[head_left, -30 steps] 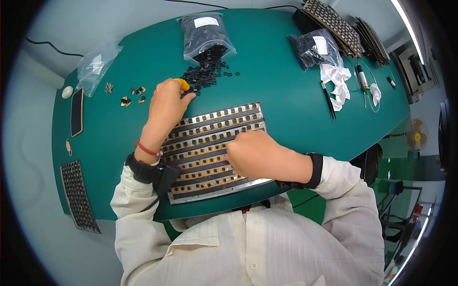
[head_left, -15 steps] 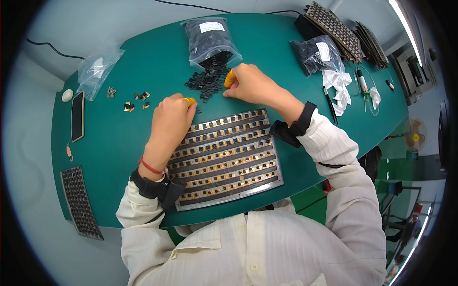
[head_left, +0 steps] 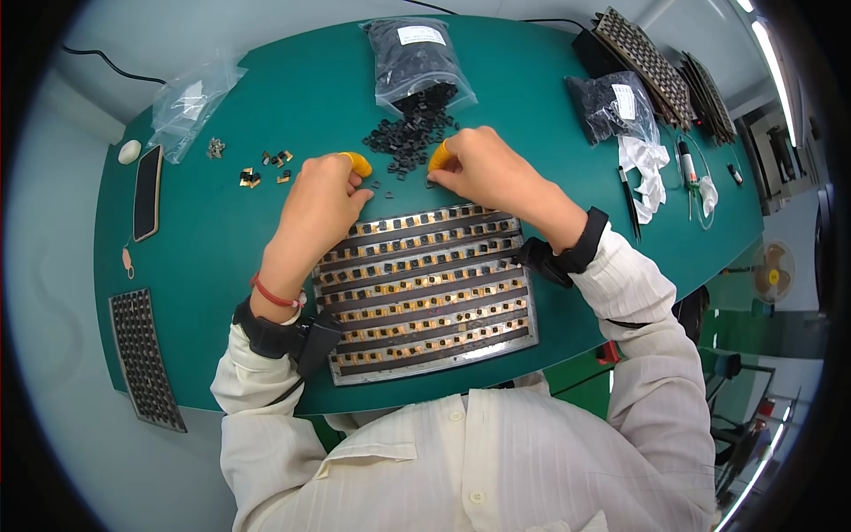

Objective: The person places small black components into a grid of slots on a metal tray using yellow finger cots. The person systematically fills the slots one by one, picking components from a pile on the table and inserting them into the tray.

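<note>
My left hand (head_left: pixel 321 197) is over the far left corner of a metal tray (head_left: pixel 425 359). Its yellow-covered forefinger (head_left: pixel 358 164) and thumb stand apart, with nothing visible between them. A few loose black pieces (head_left: pixel 388 195) lie just right of its fingertips. My right hand (head_left: pixel 492 173), also with a yellow finger cover (head_left: pixel 439 157), is closed in a pinch at the near right side of a heap of small black parts (head_left: pixel 403 142). A small black part (head_left: pixel 431 184) shows at its thumb tip. Rows of gold-and-black pieces fill the tray.
An opened clear bag of black parts (head_left: pixel 412 66) lies behind the heap. Left are gold-and-black pieces (head_left: pixel 251 177), silvery bits (head_left: pixel 215 148), an empty bag (head_left: pixel 191 111), a phone (head_left: pixel 148 193) and a perforated plate (head_left: pixel 146 359). Right are another bag (head_left: pixel 612 106), tissue (head_left: pixel 647 173), tweezers (head_left: pixel 629 204) and stacked plates (head_left: pixel 643 66).
My right hand has drawn back from the heap toward the tray. My left hand has shifted slightly away from me, its forefinger and thumb now apart. The whole view has shifted a little.
</note>
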